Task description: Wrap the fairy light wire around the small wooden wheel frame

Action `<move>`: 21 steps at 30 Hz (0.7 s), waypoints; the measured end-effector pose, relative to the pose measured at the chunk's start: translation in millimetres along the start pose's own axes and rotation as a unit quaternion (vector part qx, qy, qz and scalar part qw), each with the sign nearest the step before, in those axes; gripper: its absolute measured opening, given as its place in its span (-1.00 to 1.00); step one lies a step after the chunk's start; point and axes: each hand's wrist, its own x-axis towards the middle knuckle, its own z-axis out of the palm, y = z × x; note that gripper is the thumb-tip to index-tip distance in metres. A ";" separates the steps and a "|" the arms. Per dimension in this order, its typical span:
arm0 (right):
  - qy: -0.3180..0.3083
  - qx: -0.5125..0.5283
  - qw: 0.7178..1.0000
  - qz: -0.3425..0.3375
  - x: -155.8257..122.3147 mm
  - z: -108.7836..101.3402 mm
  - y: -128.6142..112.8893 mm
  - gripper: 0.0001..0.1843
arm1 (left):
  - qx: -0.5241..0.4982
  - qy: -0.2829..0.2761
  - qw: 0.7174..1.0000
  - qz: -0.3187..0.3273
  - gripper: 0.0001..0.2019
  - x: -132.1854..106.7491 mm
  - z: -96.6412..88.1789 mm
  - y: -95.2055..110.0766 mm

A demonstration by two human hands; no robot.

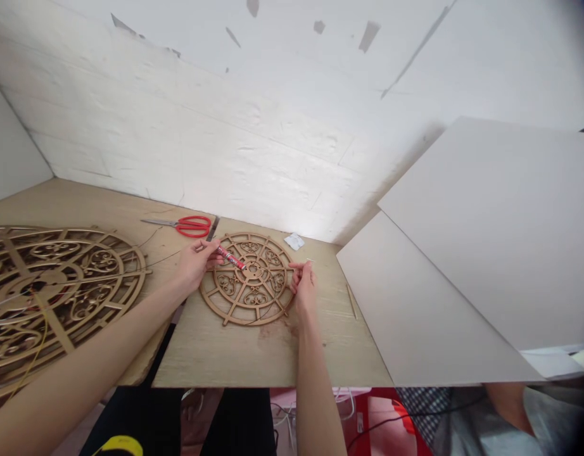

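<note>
My left hand is closed round a slim red tube with white lettering, its tip slanting down over the round openwork panel. The gold-brown panel lies flat on the table and has rings, spokes and scroll patterns. At its right edge my right hand is closed in a pinch, with the forefinger pointing left. A tiny pale sliver shows at its fingertips, too small to name. Left of the panel lie red-handled scissors, and a crumpled white scrap is behind it.
A larger stack of similar round panels with loose wires fills the left side. White boards stand on the right, with a thin stick beside them. A white wall closes off the back. Part of another person shows lower right.
</note>
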 end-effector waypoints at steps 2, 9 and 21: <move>0.038 0.048 0.998 0.003 -1.2 3.8 -4.4 -0.44 | 0.001 0.004 1.000 -0.002 -0.72 0.6 -0.2 -0.2; 0.005 0.131 0.991 -0.006 -3.1 8.6 -16.2 -0.70 | -0.005 0.005 1.000 -0.002 -0.73 1.7 -0.9 -0.4; 0.047 0.128 0.991 -0.009 1.6 7.5 -6.2 -0.74 | -0.007 0.008 1.000 -0.006 -0.76 1.6 -1.4 -1.7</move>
